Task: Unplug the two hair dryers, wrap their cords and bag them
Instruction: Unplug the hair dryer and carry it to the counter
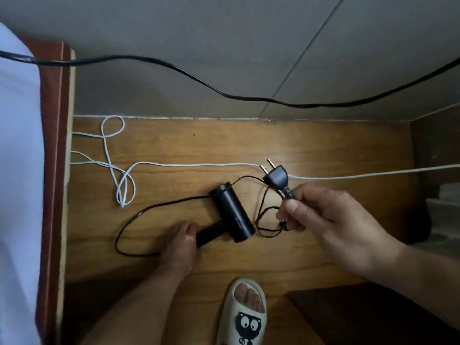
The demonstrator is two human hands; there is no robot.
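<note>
Right hand (331, 220) pinches black cord (261, 212) below plug (275, 176); left hand (180, 241) grips hair dryer (232, 212) handle on floor.

A wooden floor (311, 145) of warm brown grain met a grey wall (174, 33) along a pale seam. A black hair dryer (232, 212) lay on its side near the middle of the floor, its handle sticking out to the left. Its thin black cord (129, 225) swept in a wide loop over the floor to the left of it. A white cable (199, 165) crossed the floor from side to side just beyond the dryer, tangled in loose loops near a red-brown bed base (53, 145) at the left edge. A cream slipper (245, 317) with a cartoon face stood on the floor nearest the camera.
</note>
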